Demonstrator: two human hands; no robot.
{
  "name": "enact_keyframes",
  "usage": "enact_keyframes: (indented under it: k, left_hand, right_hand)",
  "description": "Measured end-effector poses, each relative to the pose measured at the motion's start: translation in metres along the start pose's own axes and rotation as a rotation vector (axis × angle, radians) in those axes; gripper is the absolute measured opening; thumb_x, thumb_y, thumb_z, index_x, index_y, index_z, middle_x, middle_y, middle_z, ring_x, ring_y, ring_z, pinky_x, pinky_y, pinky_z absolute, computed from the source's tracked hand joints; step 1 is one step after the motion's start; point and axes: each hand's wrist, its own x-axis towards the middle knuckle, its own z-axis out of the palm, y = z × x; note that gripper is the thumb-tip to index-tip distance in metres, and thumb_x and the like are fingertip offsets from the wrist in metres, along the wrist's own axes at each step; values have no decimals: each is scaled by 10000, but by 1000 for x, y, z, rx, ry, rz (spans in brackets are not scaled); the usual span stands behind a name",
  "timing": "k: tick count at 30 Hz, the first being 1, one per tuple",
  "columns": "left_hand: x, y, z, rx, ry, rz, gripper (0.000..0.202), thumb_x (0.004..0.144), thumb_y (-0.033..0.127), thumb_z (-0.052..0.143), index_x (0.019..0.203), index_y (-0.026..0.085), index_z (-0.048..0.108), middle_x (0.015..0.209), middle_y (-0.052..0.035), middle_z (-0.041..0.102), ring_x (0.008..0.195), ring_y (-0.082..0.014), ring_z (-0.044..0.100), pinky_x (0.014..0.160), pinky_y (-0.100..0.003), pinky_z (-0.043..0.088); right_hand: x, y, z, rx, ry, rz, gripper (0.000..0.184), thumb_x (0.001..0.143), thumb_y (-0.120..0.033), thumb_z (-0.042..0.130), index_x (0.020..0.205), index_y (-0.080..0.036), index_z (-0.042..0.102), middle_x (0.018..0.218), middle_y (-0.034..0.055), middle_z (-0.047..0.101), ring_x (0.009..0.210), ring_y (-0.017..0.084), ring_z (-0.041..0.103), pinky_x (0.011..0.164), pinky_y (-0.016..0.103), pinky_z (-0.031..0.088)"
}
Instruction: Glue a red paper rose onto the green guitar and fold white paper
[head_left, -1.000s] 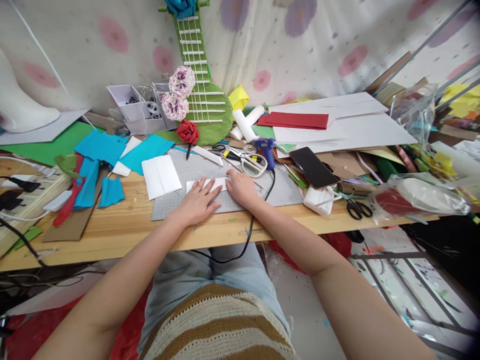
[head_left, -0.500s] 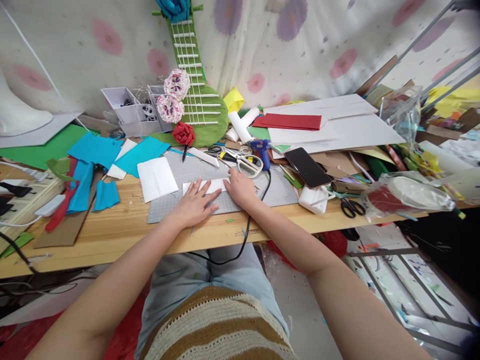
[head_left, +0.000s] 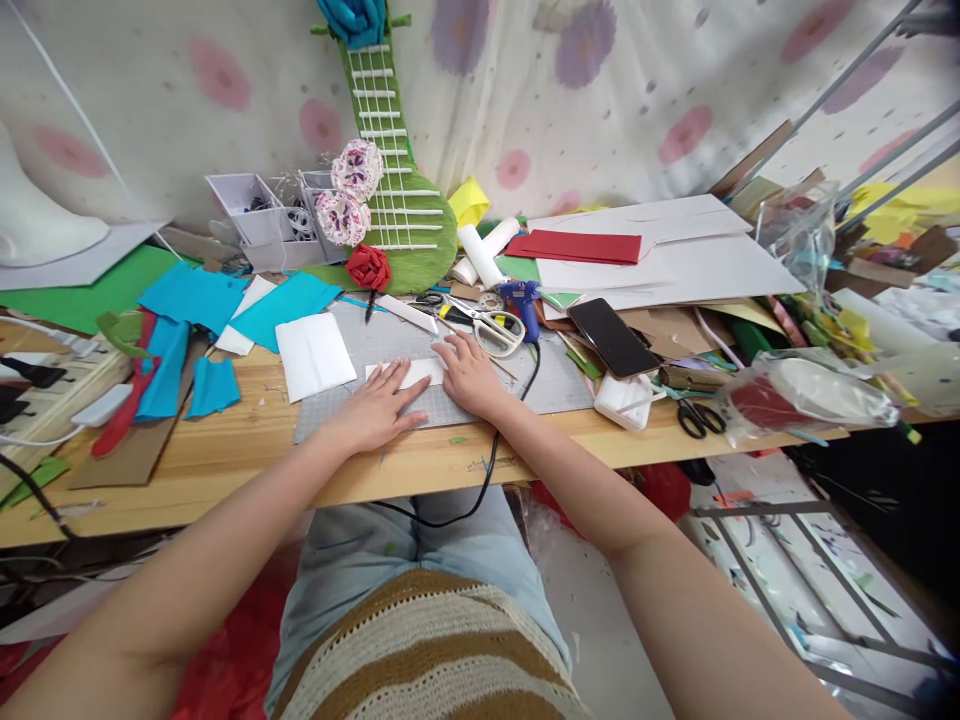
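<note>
A narrow strip of white paper [head_left: 420, 373] lies on a grey cutting mat [head_left: 360, 345] at the desk's front. My left hand [head_left: 375, 408] lies flat on the mat, fingers spread, with its fingertips on the strip's left part. My right hand [head_left: 469, 372] presses on the strip's right end with fingers extended. Neither hand holds anything. Just behind my right hand lie white-and-yellow scissors [head_left: 491, 325] and a blue glue gun [head_left: 523, 300], whose black cord runs past my right wrist and off the desk edge.
A folded white sheet [head_left: 313, 354] and blue paper pieces [head_left: 195, 300] lie to the left. A green paper guitar [head_left: 405, 215] with paper flowers leans on the curtain. A black phone [head_left: 613, 336], white boards, black scissors [head_left: 696, 416] and plastic bags fill the right side.
My right hand has slid a little leftward along the strip. The left hand stays flat on the mat. The view has shifted slightly.
</note>
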Motion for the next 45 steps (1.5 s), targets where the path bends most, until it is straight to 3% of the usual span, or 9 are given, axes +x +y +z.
enact_keyframes:
  k: [10,24,29,32,35,37,40,42,45]
  left_hand:
    - [-37,-16,-13,116,-19,-188,559,915,506,348,1423,273,358,1535,-83,229,1417,-283,177,1141,-459,168]
    - [-52,-36,-15,185,8,-168,525,899,480,409,1397,313,396,1548,-56,193,1431,-291,100,1135,-502,141]
    - [-52,-55,-23,115,-21,-68,492,886,507,398,1327,313,500,1536,-33,244,1427,-286,142,1134,-510,141]
    - [-43,-59,-42,25,138,-52,497,889,518,348,1219,254,609,1494,-49,347,1390,-263,270,1141,-478,160]
    - [-26,-52,-67,-148,417,-211,520,882,503,344,1261,223,562,1416,-62,463,1303,-231,405,1057,-401,353]
    - [-10,-47,-77,-251,458,-295,482,861,480,391,1234,236,573,1359,-53,518,1250,-233,456,942,-357,455]
    - [17,-43,-75,-354,291,-335,446,770,416,523,1142,187,612,1230,-89,605,1088,-231,571,900,-349,472]
    - [35,-42,-66,-423,90,-296,486,701,375,591,1125,138,601,1157,-118,638,1018,-226,606,879,-334,477]
    - [56,-36,-55,-366,-107,-273,511,609,343,665,1071,130,609,1065,-115,669,933,-230,630,807,-312,486]
  right_hand:
    - [-2,3,0,-42,-12,14,480,846,-169,438,1324,-164,483,1407,136,419,1351,300,266,1061,459,289]
    - [-7,12,-6,-27,-8,62,476,843,-146,421,1313,-157,498,1404,137,427,1350,307,266,1045,454,304]
    - [-7,14,-4,11,29,37,467,821,-120,430,1276,-150,529,1362,145,462,1328,302,280,1033,462,310]
    - [-5,13,-3,39,50,-24,466,798,-85,437,1247,-148,546,1311,140,497,1281,277,318,1034,444,302]
    - [-4,13,-2,63,57,-104,455,782,-54,433,1203,-161,571,1269,122,522,1240,258,341,1031,435,292]
    - [-3,12,-1,78,60,-126,449,774,-44,430,1177,-168,584,1248,112,532,1222,255,349,1024,432,293]
    - [-4,14,-1,104,64,-97,453,761,-27,418,1155,-162,595,1209,114,550,1194,253,366,1007,424,310]
    - [-4,15,-2,119,74,-66,453,751,-17,409,1138,-149,604,1180,122,560,1169,256,379,996,421,322]
    - [-4,19,-2,137,109,-37,469,723,-9,408,1124,-147,610,1146,126,567,1128,263,403,986,432,331]
